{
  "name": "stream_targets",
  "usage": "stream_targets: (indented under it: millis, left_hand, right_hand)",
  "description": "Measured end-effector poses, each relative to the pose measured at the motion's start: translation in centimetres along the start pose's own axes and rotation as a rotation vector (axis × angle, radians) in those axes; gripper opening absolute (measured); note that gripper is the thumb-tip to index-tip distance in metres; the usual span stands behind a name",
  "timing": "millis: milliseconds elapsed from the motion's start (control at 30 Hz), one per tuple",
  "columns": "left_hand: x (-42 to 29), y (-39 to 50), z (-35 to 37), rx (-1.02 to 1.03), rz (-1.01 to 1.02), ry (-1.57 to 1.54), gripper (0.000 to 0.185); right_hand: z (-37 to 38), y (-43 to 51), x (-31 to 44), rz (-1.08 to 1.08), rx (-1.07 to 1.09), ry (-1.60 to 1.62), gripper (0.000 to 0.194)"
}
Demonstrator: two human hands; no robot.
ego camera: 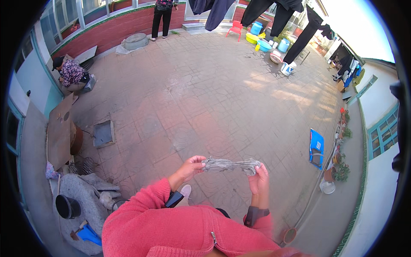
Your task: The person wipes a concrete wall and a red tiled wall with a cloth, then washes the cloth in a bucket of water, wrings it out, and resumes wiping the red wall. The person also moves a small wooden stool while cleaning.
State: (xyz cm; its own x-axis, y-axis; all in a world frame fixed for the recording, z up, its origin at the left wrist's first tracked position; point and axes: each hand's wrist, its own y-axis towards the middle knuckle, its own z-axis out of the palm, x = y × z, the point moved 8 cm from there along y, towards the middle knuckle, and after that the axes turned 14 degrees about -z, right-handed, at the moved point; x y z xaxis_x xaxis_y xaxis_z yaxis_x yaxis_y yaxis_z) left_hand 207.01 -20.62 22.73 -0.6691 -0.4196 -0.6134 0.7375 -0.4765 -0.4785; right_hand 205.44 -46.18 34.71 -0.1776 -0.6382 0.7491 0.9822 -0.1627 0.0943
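Note:
A crumpled grey cloth point(224, 165) is stretched sideways between my two hands, in front of my body and above the paving. My left hand point(191, 167) pinches its left end between thumb and fingers. At the other end, my right hand point(259, 180) grips a bunched part of the cloth. Both forearms reach forward from red knitted sleeves, and each wrist wears a dark device. One light-coloured shoe point(186, 191) shows on the ground below my left forearm.
One person point(74, 74) crouches at the left wall; another point(162, 19) stands at the back. Dark trousers point(300, 35) hang overhead. Basins point(264, 45) and buckets stand at the back right. A blue bag point(316, 149) and potted plants point(341, 172) line the right. A stone slab point(88, 205) holds a black bucket point(68, 207).

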Motion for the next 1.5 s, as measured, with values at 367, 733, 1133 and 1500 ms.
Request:
stream_targets:
  millis: [367,733,1133,1500]
  left_hand:
    - [-10.9,24.8,2.0,-0.128,-0.231,0.058,0.021]
    - [-19.1,45.2,6.7,-0.225,-0.259,0.063,0.023]
    - [-40.7,67.8,0.6,-0.276,-0.137,-0.004,0.025]
    - [-85.5,83.4,14.6,-0.068,0.6,0.419,0.03]
  right_hand:
    - [-16.4,21.9,14.5,-0.266,-0.336,-1.088,0.015]
    - [-29.3,49.5,19.9,-0.466,-0.487,-0.323,0.003]
    - [-23.7,84.8,8.7,-0.275,-0.269,-0.477,0.005]
    - [-15.3,112.4,-1.3,-0.162,-0.089,-0.61,0.002]
